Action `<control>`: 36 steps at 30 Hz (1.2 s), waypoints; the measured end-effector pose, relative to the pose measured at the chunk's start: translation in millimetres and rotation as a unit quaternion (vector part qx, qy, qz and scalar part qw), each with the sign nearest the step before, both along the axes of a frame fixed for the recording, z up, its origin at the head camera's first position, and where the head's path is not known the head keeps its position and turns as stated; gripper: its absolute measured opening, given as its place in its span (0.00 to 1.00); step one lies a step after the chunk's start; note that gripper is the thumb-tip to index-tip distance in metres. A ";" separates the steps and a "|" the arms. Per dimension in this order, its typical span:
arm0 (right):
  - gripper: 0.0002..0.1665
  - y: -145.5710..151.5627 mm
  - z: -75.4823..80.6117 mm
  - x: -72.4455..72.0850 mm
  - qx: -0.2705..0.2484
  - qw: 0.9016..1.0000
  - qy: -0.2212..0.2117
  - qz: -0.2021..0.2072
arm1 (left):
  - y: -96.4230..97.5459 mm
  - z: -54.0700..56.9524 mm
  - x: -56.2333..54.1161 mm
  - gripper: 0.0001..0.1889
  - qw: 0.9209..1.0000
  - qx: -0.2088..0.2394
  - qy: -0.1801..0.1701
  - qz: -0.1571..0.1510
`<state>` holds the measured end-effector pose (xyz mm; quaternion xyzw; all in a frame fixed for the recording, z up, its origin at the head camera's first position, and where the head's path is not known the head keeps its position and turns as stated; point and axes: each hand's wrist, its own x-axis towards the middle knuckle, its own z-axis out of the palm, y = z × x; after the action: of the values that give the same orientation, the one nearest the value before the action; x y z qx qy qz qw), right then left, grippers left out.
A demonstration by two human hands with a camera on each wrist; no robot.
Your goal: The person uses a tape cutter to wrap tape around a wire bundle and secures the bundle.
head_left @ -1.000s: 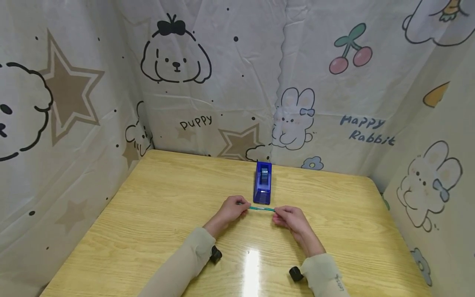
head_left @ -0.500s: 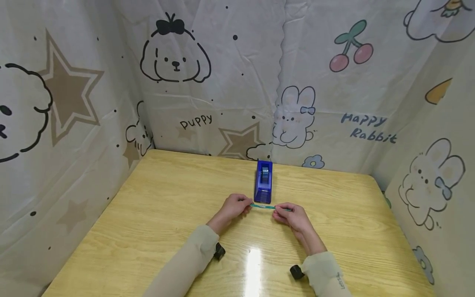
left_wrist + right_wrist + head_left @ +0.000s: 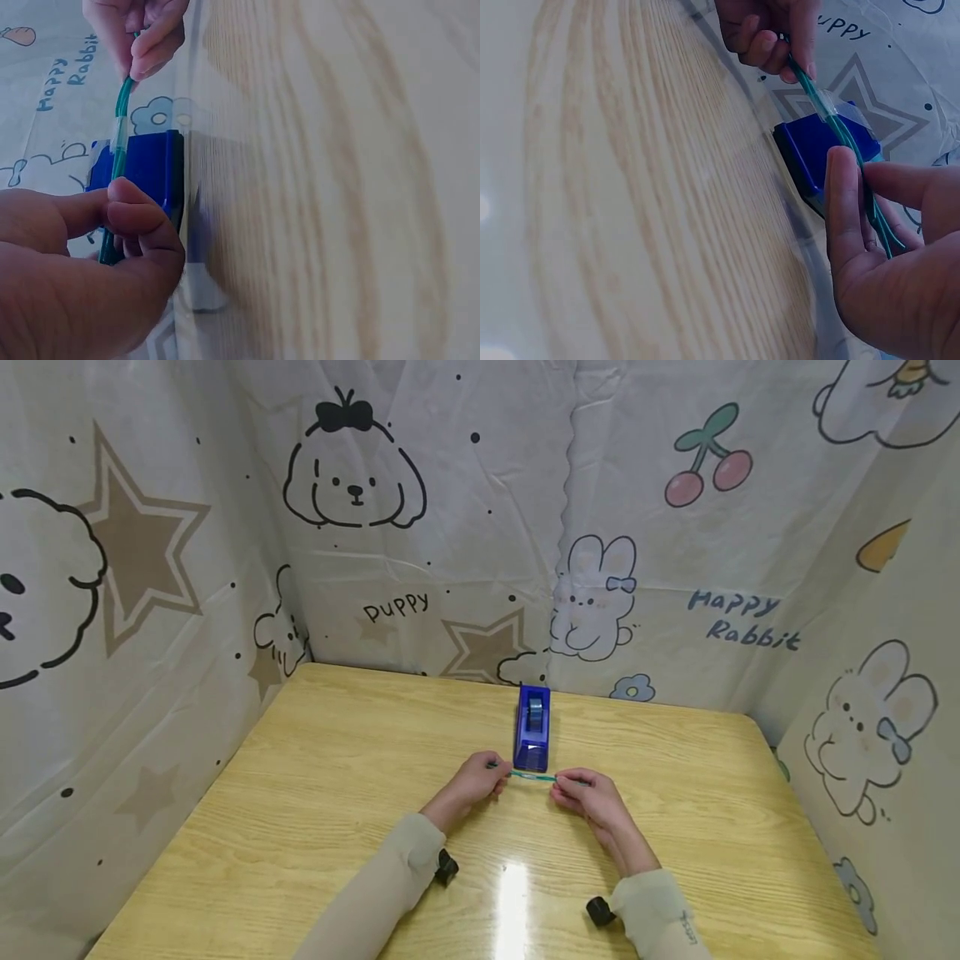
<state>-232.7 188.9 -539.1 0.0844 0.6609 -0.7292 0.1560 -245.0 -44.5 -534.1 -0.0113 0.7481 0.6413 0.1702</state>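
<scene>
My left hand (image 3: 474,779) and right hand (image 3: 590,802) hold a thin green wire bundle (image 3: 533,776) stretched between them, just in front of a blue tape dispenser (image 3: 532,727). Clear tape (image 3: 118,135) wraps the middle of the bundle, and a loose flap of it stands out in the right wrist view. In the left wrist view, the left thumb and index finger pinch the near end, with a short tail below them. Seen from the right wrist, the right thumb and fingers pinch the other end, where loose strands (image 3: 885,234) splay out past the grip.
The dispenser, with a roll of tape (image 3: 535,713) in it, stands near the back of the wood-grain table (image 3: 337,760). A printed curtain (image 3: 450,552) hangs around the back and sides. Each sleeve cuff bears a small black wrist camera (image 3: 598,911).
Both hands have shifted slightly away from the body with the wire bundle, bringing it closer to the front of the dispenser. Their pinches stay the same.
</scene>
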 end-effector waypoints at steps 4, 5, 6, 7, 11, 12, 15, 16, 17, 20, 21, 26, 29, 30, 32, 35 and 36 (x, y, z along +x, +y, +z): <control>0.22 -1.8 0.5 0.3 0.008 1.000 -0.006 -0.008 | 0.0 1.5 0.7 0.10 1.000 0.001 0.006 -0.007; 0.22 -1.9 0.6 0.2 0.010 1.000 -0.006 -0.008 | 0.0 1.6 0.7 0.10 1.000 0.002 0.007 -0.007; 0.22 -2.2 0.5 0.4 0.011 1.000 -0.007 -0.007 | 0.2 1.6 0.3 0.10 1.000 0.003 0.007 -0.007; 0.22 -2.3 0.5 0.1 0.010 1.000 -0.009 -0.009 | 0.4 1.6 0.2 0.10 1.000 0.002 0.009 -0.006; 0.22 -1.3 0.5 -1.7 0.008 1.000 -0.013 -0.004 | 0.8 1.9 -0.5 0.10 1.000 -0.002 0.012 -0.005; 0.22 -1.0 0.2 -2.1 0.007 1.000 -0.015 -0.004 | 0.8 1.9 -0.6 0.10 1.000 -0.004 0.012 -0.005; 0.23 -0.7 -0.1 -2.3 0.009 1.000 -0.018 -0.001 | 0.6 1.7 -0.2 0.09 1.000 -0.010 0.018 -0.006; 0.24 -0.7 -0.3 -2.2 0.011 1.000 -0.019 0.000 | 0.5 1.6 0.0 0.09 1.000 -0.011 0.019 -0.007; 0.24 -0.8 -0.3 -2.0 0.012 1.000 -0.021 0.000 | 0.4 1.4 0.4 0.09 1.000 -0.011 0.020 -0.007; 0.23 -1.1 -0.6 -2.9 0.021 0.999 -0.034 -0.004 | 0.3 0.7 0.7 0.09 1.000 -0.013 0.024 -0.008; 0.22 -1.0 -0.8 -3.6 0.023 0.999 -0.038 -0.005 | 0.4 0.6 0.5 0.09 1.000 -0.011 0.023 -0.007; 0.20 -0.3 -2.2 -5.7 0.010 0.999 -0.042 -0.008 | 1.0 0.2 -1.6 0.08 1.000 -0.004 0.023 -0.006; 0.20 -0.6 -3.3 -5.1 0.001 0.999 -0.035 -0.010 | 1.5 -2.2 -2.3 0.08 1.000 -0.003 0.026 -0.006; 0.19 -0.8 -3.7 -4.9 0.000 0.999 -0.032 -0.008 | 1.7 -3.3 -2.2 0.08 1.000 -0.003 0.028 -0.005; 0.18 -1.6 -4.3 -4.6 -0.002 1.000 -0.027 -0.009 | 2.3 -4.5 -2.1 0.08 1.000 -0.001 0.027 0.000; 0.18 -1.4 -4.6 -4.3 -0.006 1.000 -0.014 -0.005 | 3.5 -4.9 -3.0 0.09 1.000 0.007 0.026 0.015; 0.17 -0.9 -4.6 -4.4 -0.006 1.000 -0.011 -0.005 | 3.9 -5.0 -3.7 0.10 0.999 0.010 0.028 0.021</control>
<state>-237.1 188.0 -543.7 0.0945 0.6547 -0.7327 0.1601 -248.6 -40.6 -539.1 -0.0072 0.7456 0.6523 0.1361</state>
